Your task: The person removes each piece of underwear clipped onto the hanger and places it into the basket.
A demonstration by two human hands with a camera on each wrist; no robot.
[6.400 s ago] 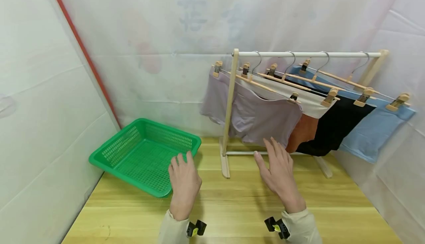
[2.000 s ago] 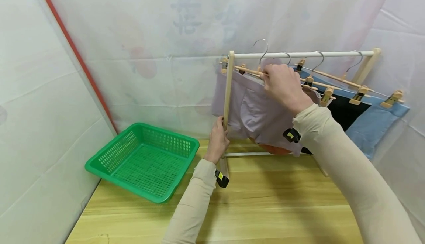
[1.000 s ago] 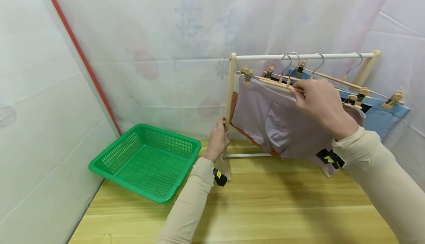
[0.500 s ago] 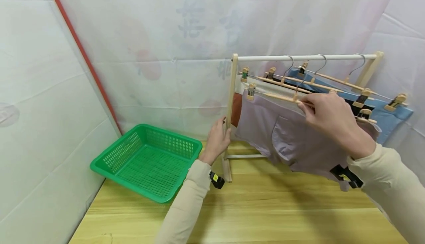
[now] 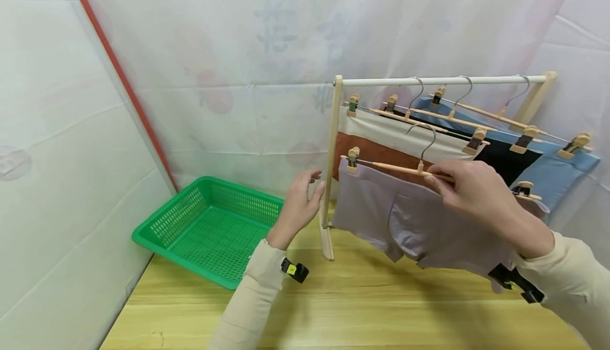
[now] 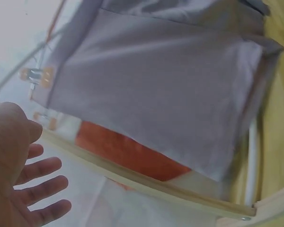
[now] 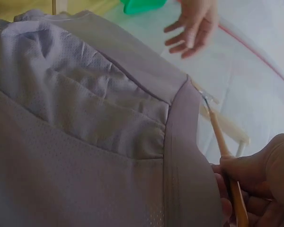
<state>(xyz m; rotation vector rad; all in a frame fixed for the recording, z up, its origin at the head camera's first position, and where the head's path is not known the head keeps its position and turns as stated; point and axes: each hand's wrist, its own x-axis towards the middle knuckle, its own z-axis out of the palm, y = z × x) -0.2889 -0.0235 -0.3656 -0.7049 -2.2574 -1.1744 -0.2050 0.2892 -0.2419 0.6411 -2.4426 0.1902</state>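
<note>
Right hand [image 5: 481,199] is pinching a wooden clip hanger [image 5: 399,169] mid-bar, probably for balance; lilac fabric shorts [image 5: 369,202] are dangling nearside of the white-railed wooden rack [image 5: 443,80]. Left hand [image 5: 297,204] is hovering empty, loosely spread.

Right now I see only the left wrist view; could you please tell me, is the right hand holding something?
Observer: Yes, the right hand grips the wooden bar of the hanger that carries the lilac shorts.
Operator: Thank you. Is this hanger hooked up somewhere?
Observer: No, in the head view its hook is apart from the rail.
Operator: And what is at the left of the rack?
Observer: A green basket.
</note>
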